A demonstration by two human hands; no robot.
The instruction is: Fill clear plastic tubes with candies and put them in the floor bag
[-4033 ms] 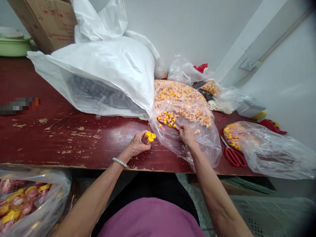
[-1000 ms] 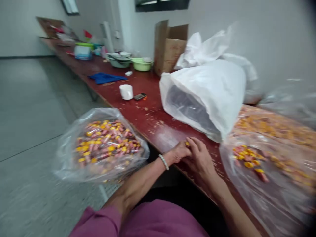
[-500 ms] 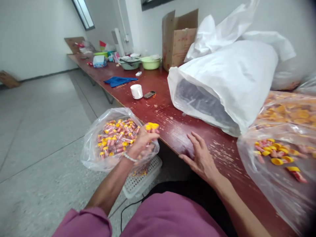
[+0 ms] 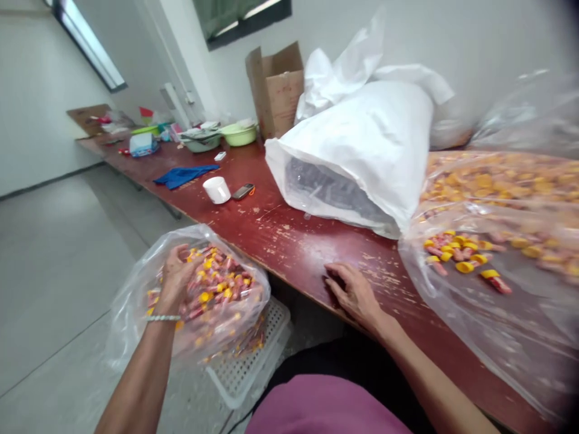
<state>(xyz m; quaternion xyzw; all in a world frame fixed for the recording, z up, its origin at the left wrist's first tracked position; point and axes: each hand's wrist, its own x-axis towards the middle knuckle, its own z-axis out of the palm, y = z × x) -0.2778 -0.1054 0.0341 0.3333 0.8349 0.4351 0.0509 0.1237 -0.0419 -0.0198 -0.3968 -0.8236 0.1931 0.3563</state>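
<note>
Roughly mid-job, I'd say. Left hand point(image 4: 178, 274) is over the open clear plastic bag point(image 4: 129, 310), fingers bent among or just above the yellow-capped tubes point(image 4: 215, 271); can't tell if it's pinching one. Right hand point(image 4: 355, 292) is at the front edge of the red table point(image 4: 289, 241), fingers loosely curled and a bit apart, nothing visible in them.

Done, as far as I can judge: the tubes in that bag, caps on, pink-red stuff inside. Bag is well filled and sits partly over a white perforated crate point(image 4: 233, 398).

Left to do, my read: plenty. White sack point(image 4: 362, 120) lies on its side, mouth open, clear plastic tubes point(image 4: 325, 187) inside. Next to it, a big clear bag point(image 4: 488, 334) holds a large heap of yellow-topped pink pieces point(image 4: 497, 181), with a small cluster point(image 4: 459, 253) nearer its mouth and one piece point(image 4: 496, 281) apart from that.

No finished count possible; pieces overlap. White mug point(image 4: 217, 190) and phone point(image 4: 243, 191) are off to the side, not in use.
</note>
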